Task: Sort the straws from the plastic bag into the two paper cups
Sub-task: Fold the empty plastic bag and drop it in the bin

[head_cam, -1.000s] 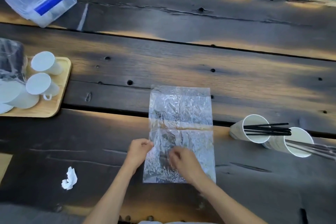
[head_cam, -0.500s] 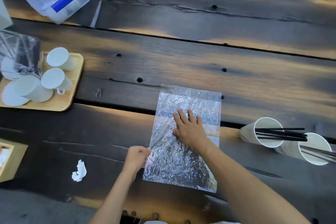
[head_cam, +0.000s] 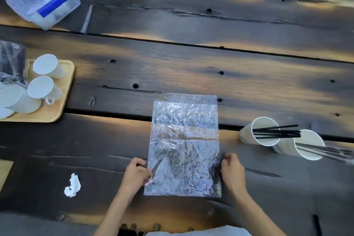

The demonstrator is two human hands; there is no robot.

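- Table (head_cam: 191, 67): rough, weathered wood planks, dark and matt, with knot holes, cracks and open gaps between boards.
- Bag (head_cam: 184, 145): thin clear plastic, heavily crinkled, glossy, throwing silvery glare.
- Two cups (head_cam: 249, 136): white paper, matt, smooth inside.
- Straws (head_cam: 275, 133): black, smooth, slight sheen; material cannot be told.
- Tray (head_cam: 63, 101): pale, smooth wood, matt.
- Mugs (head_cam: 45, 88) on the tray: white, smooth; whether ceramic or plastic cannot be told.
- Box (head_cam: 43, 0): translucent plastic, smooth, glossy lid, blue band.
- Scrap (head_cam: 72, 186): crumpled white paper or tissue, matt.
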